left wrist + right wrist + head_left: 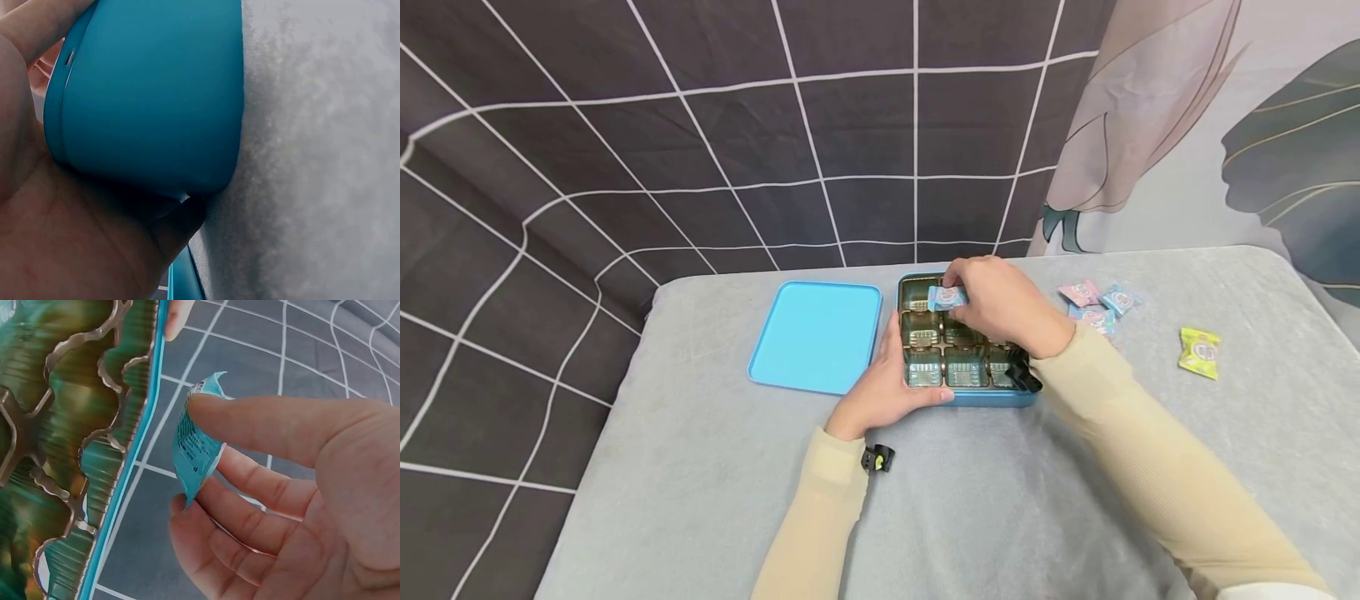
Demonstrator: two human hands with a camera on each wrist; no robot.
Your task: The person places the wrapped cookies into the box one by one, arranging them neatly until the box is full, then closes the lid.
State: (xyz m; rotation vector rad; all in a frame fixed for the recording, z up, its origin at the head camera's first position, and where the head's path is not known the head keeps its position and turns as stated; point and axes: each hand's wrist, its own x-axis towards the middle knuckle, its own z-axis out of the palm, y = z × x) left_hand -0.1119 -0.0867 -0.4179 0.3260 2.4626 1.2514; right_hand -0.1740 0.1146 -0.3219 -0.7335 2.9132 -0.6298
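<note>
My right hand [1003, 300] pinches a small blue wrapped candy [947, 297] between thumb and fingers, above the back left compartments of a blue box [992, 400]. In the right wrist view the candy [199, 447] is held beside the rim of the box. A shiny gold-brown tray [922, 329] with several square compartments fills the box; the right hand hides part of it. My left hand [883, 387] grips the box's front left corner, thumb along the front, fingers along the left side. The left wrist view shows the box wall [150, 106] against the palm.
A flat light-blue lid [816, 337] lies left of the box. To the right are a pink candy [1080, 292], two blue candies [1118, 300] close together, and a yellow-green candy [1199, 352] farther off. Grey cloth [700, 467] covers the table; a dark grid-patterned curtain [737, 125] hangs behind.
</note>
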